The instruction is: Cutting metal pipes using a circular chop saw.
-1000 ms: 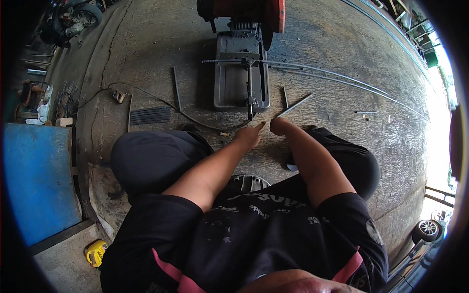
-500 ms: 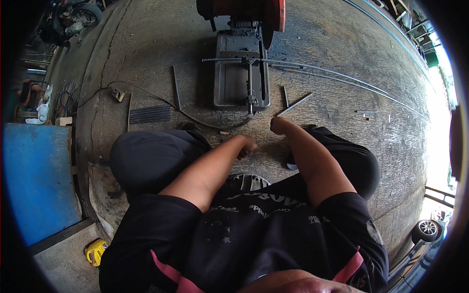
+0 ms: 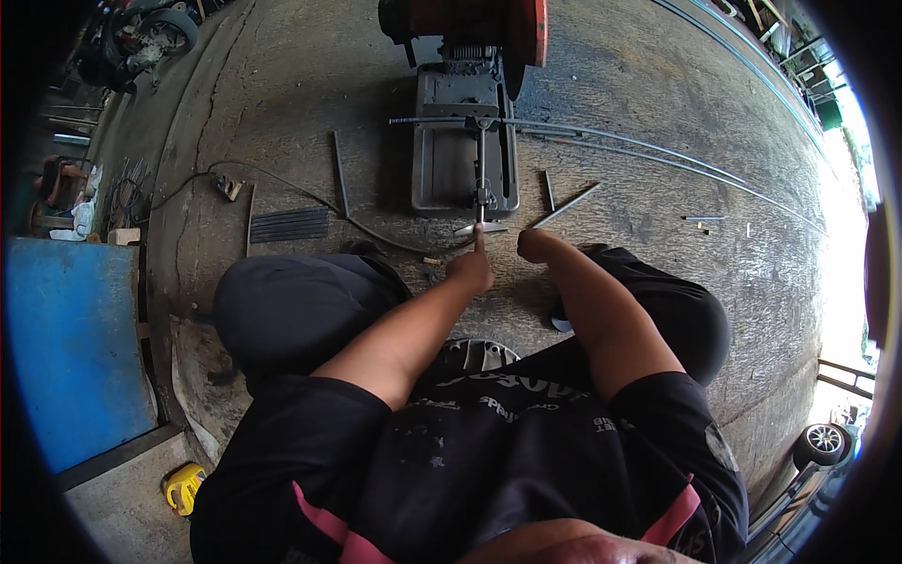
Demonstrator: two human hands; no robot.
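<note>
My left hand (image 3: pixel 473 270) reaches forward with its index finger stretched out and the other fingers curled. That fingertip touches the crank handle (image 3: pixel 496 228) at the near end of the clamp screw (image 3: pixel 482 164). The screw lies on the base (image 3: pixel 432 179) of an orange-red chop saw (image 3: pixel 460 19). A long thin metal rod (image 3: pixel 432 120) crosses the base at the clamp, and its long end runs off right. My right hand (image 3: pixel 536 245) is closed beside the near end of a short metal rod (image 3: pixel 570 203); what its fingers hold, if anything, is hidden.
Cut metal pieces (image 3: pixel 289 224) lie in a row at left, near a single rod (image 3: pixel 340 174). A dark cable (image 3: pixel 282 180) curves across the floor to the saw's near side. A blue panel (image 3: pixel 80 348) and a yellow tape measure (image 3: pixel 184 487) are at far left.
My left hand has moved forward, and its index finger now meets the crank handle. The handle now lies crosswise. My right hand has hardly moved.
</note>
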